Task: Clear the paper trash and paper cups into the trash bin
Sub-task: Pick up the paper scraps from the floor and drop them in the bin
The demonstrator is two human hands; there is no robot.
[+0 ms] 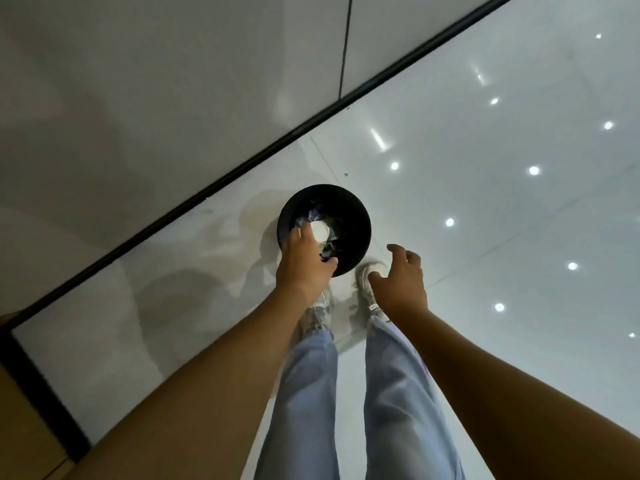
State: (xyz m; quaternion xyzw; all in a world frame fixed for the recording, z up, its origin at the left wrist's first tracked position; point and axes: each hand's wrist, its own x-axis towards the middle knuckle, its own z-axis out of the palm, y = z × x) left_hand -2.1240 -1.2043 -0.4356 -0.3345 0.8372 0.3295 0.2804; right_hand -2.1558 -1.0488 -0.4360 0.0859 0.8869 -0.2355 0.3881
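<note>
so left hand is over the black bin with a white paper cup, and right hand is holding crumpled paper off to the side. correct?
Not quite. In the head view the right hand holds nothing: its fingers are spread and loosely curled, off to the side of the black bin. The rest stands: the left hand is over the bin with a white paper cup.

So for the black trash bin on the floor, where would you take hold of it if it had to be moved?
Probably by the rim of the black trash bin, coming from above on its right side. The round mouth opens upward and the top edge is the only part in view. The left hand hangs over the near-left part of the opening at a white paper cup; the right hand is empty beside the bin.
</note>
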